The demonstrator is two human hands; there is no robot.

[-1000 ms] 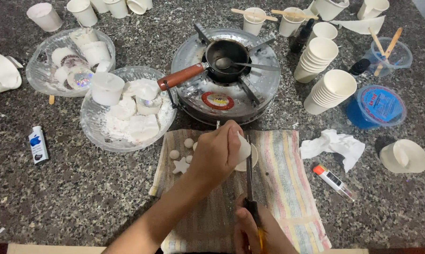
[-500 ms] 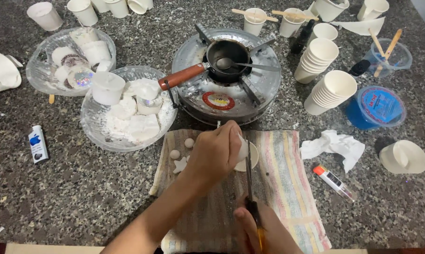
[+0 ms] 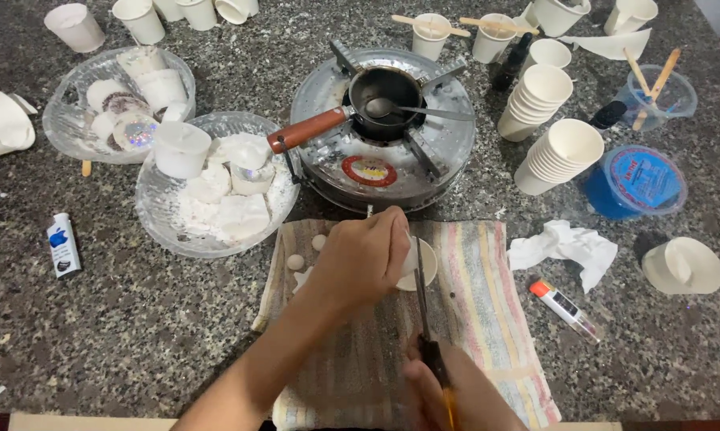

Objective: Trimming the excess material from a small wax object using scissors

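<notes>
At lower centre of the frame, we held a white paper cup (image 3: pixel 420 263) on its side on the striped cloth (image 3: pixel 487 319), our left hand (image 3: pixel 360 259) arched over it with fingers closed round its body. Our right hand (image 3: pixel 447 395) gripped scissors (image 3: pixel 424 307), blades at the cup; how far they gaped we cannot tell. The cup looked largely whole, so we judged the cutting barely begun, while many cups (image 3: pixel 563 152) stood stacked at upper right of the counter (image 3: pixel 96 335).

paper cup (image 3: pixel 424 263) mostly hidden (left hand (image 3: pixel 360 259))
</notes>
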